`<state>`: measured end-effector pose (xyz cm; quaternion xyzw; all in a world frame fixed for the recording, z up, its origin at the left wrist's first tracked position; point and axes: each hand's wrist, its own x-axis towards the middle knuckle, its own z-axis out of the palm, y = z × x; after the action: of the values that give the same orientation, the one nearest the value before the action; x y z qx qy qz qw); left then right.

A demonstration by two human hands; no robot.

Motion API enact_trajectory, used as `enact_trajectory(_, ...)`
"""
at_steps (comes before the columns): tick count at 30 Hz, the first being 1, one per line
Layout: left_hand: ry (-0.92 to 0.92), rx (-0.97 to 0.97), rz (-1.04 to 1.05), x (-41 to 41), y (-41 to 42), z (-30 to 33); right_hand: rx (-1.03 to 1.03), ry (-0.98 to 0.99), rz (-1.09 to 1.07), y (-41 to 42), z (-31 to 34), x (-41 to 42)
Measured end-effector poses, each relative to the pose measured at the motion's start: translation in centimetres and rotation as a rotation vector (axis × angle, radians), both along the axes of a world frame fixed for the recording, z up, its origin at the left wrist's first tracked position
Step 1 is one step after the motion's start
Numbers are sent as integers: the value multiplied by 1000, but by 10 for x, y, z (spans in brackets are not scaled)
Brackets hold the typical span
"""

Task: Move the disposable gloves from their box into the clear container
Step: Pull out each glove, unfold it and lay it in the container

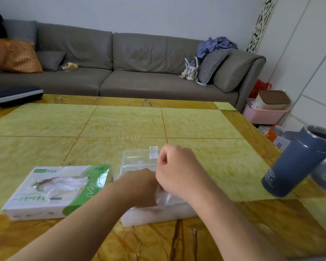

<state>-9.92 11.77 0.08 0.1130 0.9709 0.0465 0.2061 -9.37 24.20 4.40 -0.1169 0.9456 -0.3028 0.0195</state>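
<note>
Head view, living-room table (120,119): my left hand (139,185) reaches down into the clear container (137,161), its fingers hidden among the disposable gloves (169,198) heaped inside, so I cannot tell their grip. My right hand (175,168) hovers above the container, fingers curled into a loose fist; whether it pinches any film is unclear. Just left lies the green-and-white glove box (56,191), more gloves showing at its opening. A blue flask (297,162) stands at right.
</note>
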Motion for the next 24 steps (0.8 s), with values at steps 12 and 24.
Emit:
enact_trajectory(12,-39,-52,-85,-4,-18,4,628,-426,128,0,-17,-14)
enact_trajectory(24,30,21,-96,19,-32,30,692,-567,90,-10,-15,-16)
